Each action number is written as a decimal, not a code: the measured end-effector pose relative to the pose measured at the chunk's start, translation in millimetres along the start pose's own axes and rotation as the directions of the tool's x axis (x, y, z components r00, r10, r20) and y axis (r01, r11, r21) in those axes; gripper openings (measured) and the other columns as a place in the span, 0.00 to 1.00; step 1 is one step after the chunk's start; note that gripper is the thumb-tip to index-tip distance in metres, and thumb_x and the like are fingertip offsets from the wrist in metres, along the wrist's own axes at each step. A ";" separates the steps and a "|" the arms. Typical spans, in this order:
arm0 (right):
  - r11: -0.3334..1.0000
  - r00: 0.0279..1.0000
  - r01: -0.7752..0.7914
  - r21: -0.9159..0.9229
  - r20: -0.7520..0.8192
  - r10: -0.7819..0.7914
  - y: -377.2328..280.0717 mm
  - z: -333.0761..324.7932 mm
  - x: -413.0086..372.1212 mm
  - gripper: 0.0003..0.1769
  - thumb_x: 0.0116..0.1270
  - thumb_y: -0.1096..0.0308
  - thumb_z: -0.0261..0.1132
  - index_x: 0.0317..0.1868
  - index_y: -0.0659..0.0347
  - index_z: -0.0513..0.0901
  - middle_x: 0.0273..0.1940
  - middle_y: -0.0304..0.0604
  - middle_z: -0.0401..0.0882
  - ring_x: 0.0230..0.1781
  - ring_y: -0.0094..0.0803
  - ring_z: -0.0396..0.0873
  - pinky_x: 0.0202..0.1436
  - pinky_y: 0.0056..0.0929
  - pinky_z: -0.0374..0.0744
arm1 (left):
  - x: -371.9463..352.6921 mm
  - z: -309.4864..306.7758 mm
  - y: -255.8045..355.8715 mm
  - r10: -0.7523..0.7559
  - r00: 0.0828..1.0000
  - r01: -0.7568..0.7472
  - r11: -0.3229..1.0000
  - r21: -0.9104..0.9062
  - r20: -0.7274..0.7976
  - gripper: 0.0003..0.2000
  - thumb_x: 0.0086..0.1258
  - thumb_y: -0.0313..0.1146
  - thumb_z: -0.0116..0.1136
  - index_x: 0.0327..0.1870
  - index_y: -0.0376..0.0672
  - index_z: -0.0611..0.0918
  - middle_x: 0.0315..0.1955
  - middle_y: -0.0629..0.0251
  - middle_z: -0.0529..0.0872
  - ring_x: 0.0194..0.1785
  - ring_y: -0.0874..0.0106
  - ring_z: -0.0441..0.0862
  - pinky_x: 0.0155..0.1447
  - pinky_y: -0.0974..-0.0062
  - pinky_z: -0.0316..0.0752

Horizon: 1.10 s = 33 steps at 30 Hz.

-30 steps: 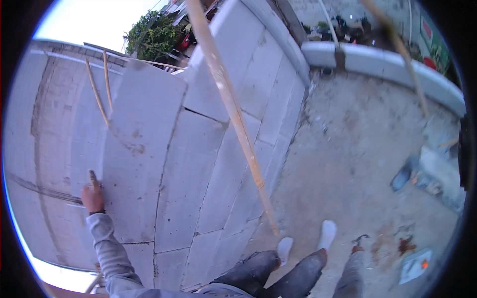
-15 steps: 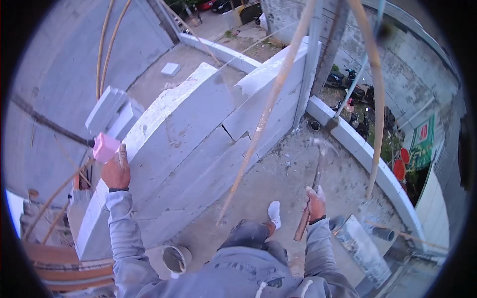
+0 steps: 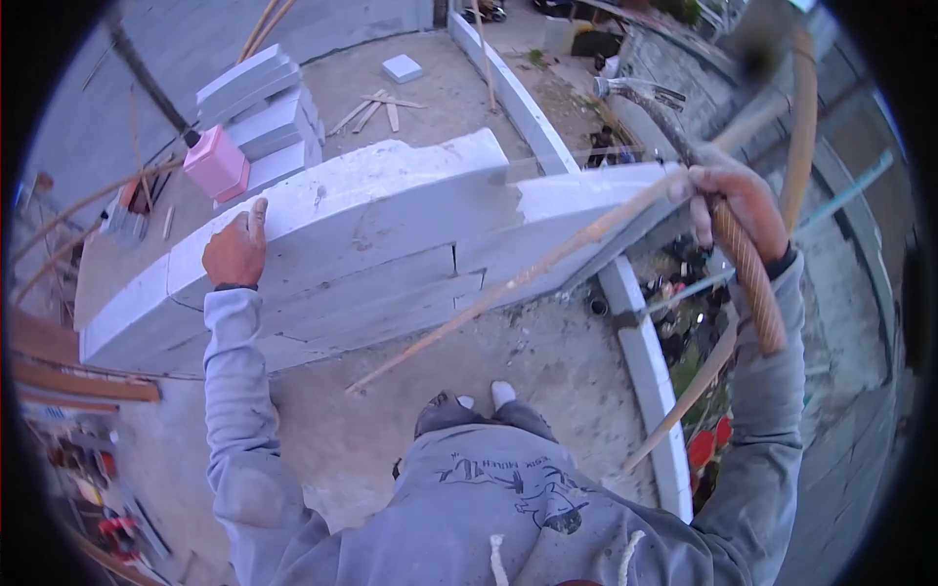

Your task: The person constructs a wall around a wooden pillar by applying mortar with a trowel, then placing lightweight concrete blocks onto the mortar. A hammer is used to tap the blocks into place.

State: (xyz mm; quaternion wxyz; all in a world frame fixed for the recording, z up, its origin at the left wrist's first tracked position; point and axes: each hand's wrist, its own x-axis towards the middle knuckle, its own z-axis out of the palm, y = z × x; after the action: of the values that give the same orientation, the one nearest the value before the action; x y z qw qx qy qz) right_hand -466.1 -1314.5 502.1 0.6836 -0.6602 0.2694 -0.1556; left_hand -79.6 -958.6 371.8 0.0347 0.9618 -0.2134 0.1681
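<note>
My left hand point(image 3: 235, 246) rests on the near top edge of a white block wall point(image 3: 362, 190), its thumb up and its fingers curled against the edge. Just above it on the wall's far side is a pink container point(image 3: 216, 164). Raised at the right, my right hand point(image 3: 740, 207) is closed round the handle of a hammer point(image 3: 747, 259). The hammer's metal head points up and to the left. Close beside this hand a bamboo pole point(image 3: 528, 273) slants down in front of the wall.
White blocks point(image 3: 278, 122) are stacked behind the wall, with wooden strips point(image 3: 393, 112) on the floor beyond. A low white ledge point(image 3: 640, 361) borders the floor at the right. Another bamboo pole point(image 3: 803, 127) stands at the upper right.
My right hand has lifted the hammer up and to the right. My left hand is higher in view, still at the wall's edge. The view has turned, and the wall lies flatter across it.
</note>
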 end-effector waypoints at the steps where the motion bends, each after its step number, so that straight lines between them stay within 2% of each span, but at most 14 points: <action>1: 0.996 0.995 0.082 0.029 0.059 -0.083 -11.6 -1.5 18.7 0.16 0.67 0.67 0.52 0.50 0.69 0.69 0.31 0.47 0.79 0.19 0.27 0.77 0.19 0.19 0.77 | -2.1 0.0 3.6 -0.024 1.000 0.023 0.998 -0.053 -0.009 0.30 0.69 0.61 0.33 0.32 0.45 0.82 0.27 0.47 0.83 0.33 0.47 0.80 0.38 0.52 0.72; 3: 0.989 0.983 0.134 0.057 0.122 -0.140 -23.1 2.0 45.3 0.20 0.69 0.64 0.52 0.55 0.68 0.67 0.34 0.49 0.79 0.24 0.30 0.80 0.23 0.20 0.80 | -0.8 4.0 3.0 -0.049 0.998 0.048 0.998 -0.045 -0.028 0.29 0.69 0.61 0.33 0.32 0.45 0.81 0.26 0.48 0.83 0.33 0.47 0.80 0.37 0.52 0.72; 5: 0.929 0.879 0.335 0.159 0.302 -0.368 -34.8 14.0 73.1 0.27 0.70 0.56 0.52 0.62 0.65 0.62 0.40 0.53 0.79 0.34 0.32 0.82 0.29 0.21 0.82 | -5.1 5.3 4.8 -0.071 0.996 0.069 0.996 -0.049 -0.054 0.28 0.70 0.60 0.34 0.31 0.46 0.80 0.26 0.49 0.83 0.32 0.47 0.79 0.36 0.53 0.71; 8: 0.844 0.764 0.534 0.044 0.402 -0.504 -45.3 18.5 117.5 0.36 0.69 0.49 0.52 0.67 0.64 0.55 0.47 0.60 0.75 0.42 0.37 0.82 0.34 0.19 0.83 | -5.8 7.0 2.6 -0.069 0.996 0.066 0.997 -0.051 -0.059 0.27 0.70 0.59 0.35 0.32 0.46 0.81 0.25 0.49 0.82 0.31 0.47 0.79 0.35 0.53 0.71; 10: 0.838 0.814 0.537 -0.103 0.324 -0.482 -57.7 27.5 136.1 0.34 0.67 0.48 0.55 0.63 0.65 0.60 0.42 0.56 0.78 0.36 0.33 0.83 0.32 0.18 0.83 | -5.0 9.5 0.8 -0.046 0.995 0.037 0.994 -0.102 -0.094 0.25 0.70 0.57 0.38 0.31 0.46 0.81 0.25 0.48 0.82 0.30 0.48 0.79 0.35 0.54 0.72; 12: 0.843 0.954 0.298 -0.447 0.169 -0.248 -66.9 29.2 164.3 0.28 0.66 0.49 0.58 0.56 0.63 0.66 0.33 0.49 0.81 0.28 0.28 0.83 0.27 0.16 0.81 | -6.6 7.9 0.9 -0.045 0.994 0.028 0.987 -0.157 -0.103 0.21 0.70 0.52 0.44 0.33 0.45 0.82 0.26 0.51 0.83 0.31 0.50 0.79 0.37 0.56 0.72; 13: 0.832 0.947 0.321 -0.452 0.129 -0.295 -63.7 31.3 172.6 0.20 0.65 0.54 0.60 0.46 0.63 0.73 0.23 0.40 0.78 0.17 0.22 0.78 0.19 0.14 0.75 | -8.2 8.6 0.8 -0.045 0.993 0.026 0.986 -0.165 -0.108 0.21 0.70 0.52 0.44 0.33 0.45 0.82 0.26 0.51 0.83 0.31 0.50 0.79 0.37 0.56 0.72; 16: 0.648 0.917 0.332 -0.685 0.073 -0.392 -67.2 32.5 178.2 0.19 0.62 0.54 0.63 0.36 0.65 0.78 0.21 0.39 0.77 0.17 0.24 0.76 0.18 0.18 0.72 | -8.7 10.9 -1.3 0.029 0.971 -0.067 0.986 -0.155 -0.237 0.17 0.69 0.48 0.48 0.36 0.45 0.83 0.27 0.54 0.84 0.31 0.54 0.80 0.40 0.59 0.73; 17: 0.530 0.897 0.296 -0.795 0.041 -0.440 -71.5 37.6 172.3 0.18 0.58 0.56 0.66 0.34 0.65 0.79 0.22 0.38 0.76 0.20 0.25 0.74 0.26 0.23 0.73 | -7.4 12.3 -3.2 0.038 0.966 -0.076 0.987 -0.143 -0.254 0.16 0.69 0.47 0.49 0.37 0.45 0.84 0.28 0.55 0.84 0.31 0.55 0.80 0.41 0.61 0.73; 18: 0.527 0.897 0.293 -0.798 0.038 -0.441 -69.3 33.1 179.6 0.18 0.58 0.56 0.66 0.34 0.65 0.79 0.22 0.38 0.76 0.20 0.25 0.74 0.26 0.23 0.73 | -6.6 12.1 -1.4 0.049 0.962 -0.087 0.988 -0.131 -0.269 0.16 0.69 0.46 0.50 0.38 0.44 0.84 0.28 0.56 0.84 0.31 0.57 0.80 0.42 0.62 0.73; 20: 0.612 0.799 0.551 -0.567 0.147 -0.582 -55.1 21.3 199.9 0.17 0.57 0.58 0.67 0.35 0.65 0.79 0.26 0.39 0.76 0.27 0.26 0.76 0.35 0.26 0.74 | -5.5 8.8 3.1 0.048 0.968 -0.087 0.985 -0.149 -0.248 0.16 0.69 0.46 0.49 0.37 0.45 0.84 0.29 0.56 0.84 0.31 0.57 0.80 0.43 0.62 0.72; 21: 0.784 0.856 0.495 -0.374 0.054 -0.515 -52.9 21.6 205.2 0.16 0.57 0.59 0.67 0.35 0.64 0.78 0.27 0.38 0.75 0.31 0.26 0.75 0.39 0.26 0.72 | -4.6 10.6 1.9 0.046 0.972 -0.078 0.988 -0.135 -0.229 0.16 0.70 0.46 0.48 0.38 0.45 0.84 0.29 0.56 0.84 0.32 0.57 0.80 0.44 0.63 0.72; 24: 0.889 0.918 0.397 -0.228 0.093 -0.386 -26.9 18.3 242.1 0.14 0.58 0.60 0.67 0.35 0.63 0.77 0.26 0.37 0.74 0.28 0.27 0.75 0.37 0.26 0.73 | -9.8 14.3 1.8 0.027 0.979 -0.051 0.992 -0.112 -0.203 0.15 0.71 0.45 0.47 0.40 0.47 0.83 0.32 0.57 0.85 0.35 0.59 0.81 0.48 0.65 0.71; 33: 0.835 0.861 0.492 -0.245 0.279 -0.425 -11.4 40.7 236.9 0.13 0.57 0.61 0.68 0.33 0.62 0.79 0.26 0.39 0.77 0.26 0.25 0.78 0.30 0.21 0.75 | -11.9 19.9 4.7 -0.062 0.985 0.053 0.997 -0.061 -0.159 0.17 0.70 0.47 0.48 0.45 0.47 0.84 0.40 0.62 0.85 0.43 0.65 0.82 0.57 0.66 0.69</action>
State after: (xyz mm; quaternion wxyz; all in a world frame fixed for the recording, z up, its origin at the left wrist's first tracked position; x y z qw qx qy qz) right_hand -250.1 -1416.7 474.1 0.5394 -0.8165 0.0485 -0.2002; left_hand -85.6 -960.9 349.0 0.0836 0.9494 -0.1868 0.2381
